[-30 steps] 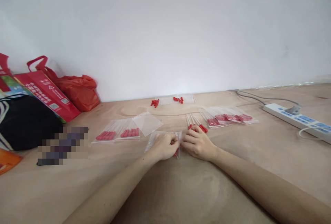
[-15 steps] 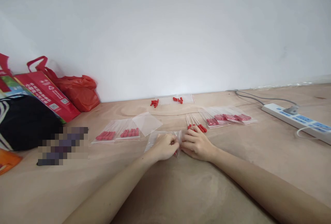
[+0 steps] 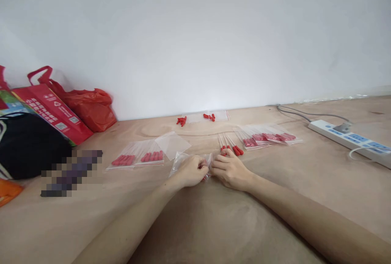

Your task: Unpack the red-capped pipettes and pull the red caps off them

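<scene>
A clear zip bag (image 3: 179, 162) lies on the table in front of me, with a bit of red showing through it beneath my fingers. My left hand (image 3: 193, 171) is closed on the bag, fingers curled at its right part. At the bag's right edge my right hand (image 3: 229, 170) has its fingers bent and pressed together on the plastic; their tips are partly hidden. Just beyond the right hand lie several loose droppers (image 3: 237, 150), with red rubber bulbs and thin clear tubes pointing away from me.
Filled bags of droppers lie at left (image 3: 124, 159) and right (image 3: 259, 137). Loose red bulbs (image 3: 181, 121) and clear bags are near the wall. A power strip (image 3: 351, 137) with cables stands right; a red bag (image 3: 53, 111) and a black bag (image 3: 33, 146) stand left.
The view has shifted slightly. Both hands stay at the bag's right part, and the bag's left part has lifted and creased a little.
</scene>
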### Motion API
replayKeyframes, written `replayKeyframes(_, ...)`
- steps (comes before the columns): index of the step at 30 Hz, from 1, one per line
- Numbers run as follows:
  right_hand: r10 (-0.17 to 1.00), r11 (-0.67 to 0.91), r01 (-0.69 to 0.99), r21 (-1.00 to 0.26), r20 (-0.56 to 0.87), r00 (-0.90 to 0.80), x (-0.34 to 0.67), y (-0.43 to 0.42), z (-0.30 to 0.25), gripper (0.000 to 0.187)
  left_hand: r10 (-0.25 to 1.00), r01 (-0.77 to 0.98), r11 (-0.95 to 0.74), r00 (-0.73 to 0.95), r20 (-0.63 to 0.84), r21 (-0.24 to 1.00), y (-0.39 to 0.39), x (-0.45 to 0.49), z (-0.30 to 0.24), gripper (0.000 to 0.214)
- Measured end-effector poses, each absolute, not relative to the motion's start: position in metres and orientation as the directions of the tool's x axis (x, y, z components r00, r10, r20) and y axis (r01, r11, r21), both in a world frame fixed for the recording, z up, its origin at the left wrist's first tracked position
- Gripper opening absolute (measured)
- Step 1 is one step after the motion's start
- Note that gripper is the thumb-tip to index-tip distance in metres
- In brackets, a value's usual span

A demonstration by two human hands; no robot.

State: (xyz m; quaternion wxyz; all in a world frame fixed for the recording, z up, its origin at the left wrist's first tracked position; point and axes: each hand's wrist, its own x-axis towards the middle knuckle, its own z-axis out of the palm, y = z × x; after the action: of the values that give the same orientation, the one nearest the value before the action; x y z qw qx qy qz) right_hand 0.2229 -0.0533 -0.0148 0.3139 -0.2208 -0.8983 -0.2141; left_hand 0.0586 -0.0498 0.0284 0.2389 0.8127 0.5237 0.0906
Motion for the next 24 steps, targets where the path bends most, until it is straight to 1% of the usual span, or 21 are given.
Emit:
replayKeyframes(3,0.309,0.806,0.55,0.22,0.636,-0.707,0.224,-0.054,-0.015,0.02,0.894,0.818,-0.362,0.441,-0.082,0.447,-0.048,0.055,0.031,0.021)
replayKeyframes(5,0.334,0.817,0.544,0.192,0.611,-0.718,0.226,-0.054,-0.015,0.017,0.88,0.813,-0.408,0.471,-0.057,0.415,-0.047,0.052,0.032,0.023)
replayKeyframes(7,0.362,0.835,0.53,0.148,0.577,-0.732,0.228,-0.054,-0.013,0.016,0.839,0.765,-0.496,0.544,0.001,0.411,-0.044,0.047,0.033,0.021)
replayKeyframes(9,0.4,0.848,0.523,0.083,0.546,-0.736,0.231,-0.055,-0.012,0.014,0.773,0.68,-0.601,0.628,0.09,0.421,-0.04,0.037,0.032,0.018)
replayKeyframes(11,0.449,0.85,0.527,0.004,0.52,-0.727,0.234,-0.057,-0.011,0.011,0.724,0.616,-0.662,0.672,0.153,0.427,-0.037,0.023,0.028,0.024)
replayKeyframes(14,0.504,0.845,0.525,-0.102,0.48,-0.718,0.237,-0.061,-0.008,0.011,0.731,0.625,-0.646,0.672,0.119,0.439,-0.039,0.002,0.019,0.036)
replayKeyframes(17,0.534,0.839,0.515,-0.176,0.45,-0.716,0.237,-0.064,-0.005,0.016,0.751,0.658,-0.626,0.654,0.094,0.418,-0.049,-0.011,0.012,0.038)
replayKeyframes(19,0.541,0.837,0.509,-0.199,0.435,-0.72,0.236,-0.065,-0.004,0.018,0.75,0.662,-0.636,0.651,0.115,0.397,-0.055,-0.014,0.009,0.041)
replayKeyframes(24,0.573,0.817,0.541,-0.202,0.391,-0.72,0.236,-0.066,-0.004,0.02,0.749,0.664,-0.643,0.648,0.136,0.381,-0.06,-0.014,0.007,0.043)
